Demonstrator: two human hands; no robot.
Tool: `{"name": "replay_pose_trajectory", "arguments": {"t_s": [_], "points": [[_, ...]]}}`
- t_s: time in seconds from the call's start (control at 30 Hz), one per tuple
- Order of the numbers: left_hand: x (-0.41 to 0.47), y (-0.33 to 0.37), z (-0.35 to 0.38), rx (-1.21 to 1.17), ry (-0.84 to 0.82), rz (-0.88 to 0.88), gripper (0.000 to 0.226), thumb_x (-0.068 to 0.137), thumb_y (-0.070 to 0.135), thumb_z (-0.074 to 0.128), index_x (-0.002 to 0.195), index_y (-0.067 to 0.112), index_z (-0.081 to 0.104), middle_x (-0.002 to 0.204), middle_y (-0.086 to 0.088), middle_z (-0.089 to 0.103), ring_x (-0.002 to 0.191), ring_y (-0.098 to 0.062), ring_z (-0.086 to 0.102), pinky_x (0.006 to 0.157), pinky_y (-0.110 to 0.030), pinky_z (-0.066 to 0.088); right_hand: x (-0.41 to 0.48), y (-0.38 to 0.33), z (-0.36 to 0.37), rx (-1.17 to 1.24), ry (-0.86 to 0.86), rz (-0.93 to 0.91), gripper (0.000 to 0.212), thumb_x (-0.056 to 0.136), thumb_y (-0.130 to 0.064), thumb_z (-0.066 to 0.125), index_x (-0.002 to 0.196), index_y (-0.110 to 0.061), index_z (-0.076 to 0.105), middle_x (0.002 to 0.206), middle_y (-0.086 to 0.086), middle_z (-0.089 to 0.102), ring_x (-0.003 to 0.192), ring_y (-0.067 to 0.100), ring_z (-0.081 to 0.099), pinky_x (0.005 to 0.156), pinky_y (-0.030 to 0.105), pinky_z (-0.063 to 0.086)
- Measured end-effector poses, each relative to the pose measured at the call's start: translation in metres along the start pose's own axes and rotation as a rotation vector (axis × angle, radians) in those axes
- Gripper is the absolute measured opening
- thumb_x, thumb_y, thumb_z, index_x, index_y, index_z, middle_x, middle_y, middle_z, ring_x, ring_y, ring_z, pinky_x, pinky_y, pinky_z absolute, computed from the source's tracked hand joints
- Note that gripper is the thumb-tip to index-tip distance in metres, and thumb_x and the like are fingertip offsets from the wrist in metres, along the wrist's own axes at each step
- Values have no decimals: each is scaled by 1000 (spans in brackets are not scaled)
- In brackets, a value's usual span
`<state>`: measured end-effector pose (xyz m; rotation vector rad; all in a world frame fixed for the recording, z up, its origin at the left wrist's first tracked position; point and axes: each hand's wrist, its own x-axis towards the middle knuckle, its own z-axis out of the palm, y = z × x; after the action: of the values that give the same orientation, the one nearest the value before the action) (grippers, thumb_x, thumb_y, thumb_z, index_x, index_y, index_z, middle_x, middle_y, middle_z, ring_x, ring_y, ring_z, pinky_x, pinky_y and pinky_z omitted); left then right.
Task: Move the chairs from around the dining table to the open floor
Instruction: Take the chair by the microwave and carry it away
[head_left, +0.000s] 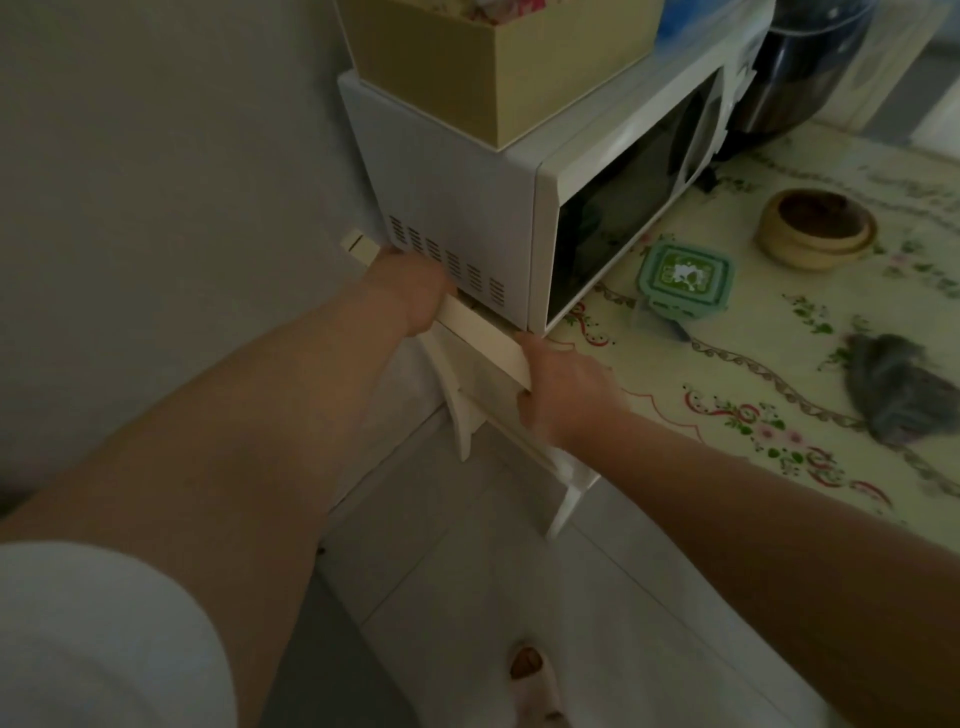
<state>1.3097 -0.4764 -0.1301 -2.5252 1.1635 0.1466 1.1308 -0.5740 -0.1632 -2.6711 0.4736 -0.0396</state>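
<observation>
Landmark: white microwave (467, 208), on the table (727, 374) end nearest the wall.
Beige box (498, 67): on top of microwave; sth w/ a floral print inside, can't tell what.
Green-lidded container (684, 274): on table just right of microwave door, lid on, contents hidden.
Tan round pot (813, 228): further right of microwave, dark inside, contents unclear.
Grey cloth (893, 395): on table, well right of microwave, near front edge.
Chair (483, 338): cream, tucked vs. the table end, top rail just below microwave's vented side.
Left hand (410, 291): clenched round the rail's far end, touching microwave's lower corner.
Right hand (561, 389): fingers curled round the rail's near end, below microwave's front corner.
</observation>
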Motion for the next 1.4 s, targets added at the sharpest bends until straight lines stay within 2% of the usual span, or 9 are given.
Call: {"name": "replay_pose_trajectory", "arguments": {"t_s": [0.1, 0.23, 0.4, 0.5, 0.67, 0.83, 1.0, 1.17, 1.4], "points": [[-5, 0, 0, -6, 6, 0, 47, 90, 4, 46, 133, 21, 56, 142, -9, 50, 129, -28, 48, 107, -38, 33, 0, -2, -1, -25, -85, -22, 47, 81, -16, 56, 126, -18, 41, 100, 12, 62, 73, 23, 44, 65, 30, 36], [-15, 6, -2, 7, -2, 16, 43, 89, 4, 47, 127, 21, 60, 131, -7, 58, 120, -27, 54, 99, -37, 39, -4, 3, -13, -86, -171, -59, 48, 83, -15, 58, 127, -16, 40, 101, 10, 60, 77, 25, 48, 67, 31, 39], [-38, 21, -2, 7, -68, 27, 44, 87, 6, 51, 129, 18, 58, 130, -10, 57, 120, -31, 53, 98, -44, 39, -26, 7, -24, -156, -231, -145, 53, 83, -17, 61, 131, -13, 38, 81, 0, 50, 80, 25, 54, 67, 30, 39], [-53, 34, -7, 24, -99, 22, 35, 85, 6, 54, 118, 14, 62, 118, -13, 61, 112, -33, 56, 95, -50, 42, -42, 13, -27, -148, -232, -157, 53, 84, -13, 59, 132, -12, 38, 67, -7, 36, 72, 19, 47, 63, 28, 37], [-74, 55, -10, -4, -160, 83, 44, 83, 6, 55, 124, 19, 62, 120, -10, 60, 111, -31, 57, 94, -50, 48, -69, 30, -33, -161, -230, -145, 49, 82, -8, 56, 129, -12, 44, 65, -6, 41, 59, 11, 44, 49, 21, 30], [-95, 73, -10, 20, -162, 145, 39, 79, 10, 57, 114, 22, 68, 108, -5, 68, 100, -27, 63, 82, -36, 53, -99, 43, -29, -156, -210, -172, 52, 81, -10, 53, 132, -15, 44, 80, 0, 56, 81, 24, 60, 66, 29, 44], [-108, 82, -5, -32, -228, 123, 61, 86, 8, 50, 140, 35, 46, 136, -2, 54, 123, -26, 52, 97, -37, 47, -120, 50, -23, -141, -67, -155, 64, 83, -14, 55, 142, -26, 32, 90, -1, 67, 79, 21, 63, 62, 27, 40], [-124, 90, -2, -53, -195, 60, 50, 86, 9, 52, 130, 31, 58, 124, -4, 62, 114, -26, 58, 94, -40, 49, -135, 42, -16, -119, -52, -138, 68, 83, -13, 59, 143, -28, 30, 73, -7, 59, 61, 15, 57, 58, 27, 44], [-181, 88, 20, -187, -164, -13, 46, 85, 12, 57, 124, 36, 63, 126, 1, 65, 115, -22, 60, 100, -37, 45, -176, 16, 0, -76, -178, -184, 67, 85, -8, 55, 144, -21, 27, 120, 8, 62, 107, 32, 60, 84, 37, 51]]}}
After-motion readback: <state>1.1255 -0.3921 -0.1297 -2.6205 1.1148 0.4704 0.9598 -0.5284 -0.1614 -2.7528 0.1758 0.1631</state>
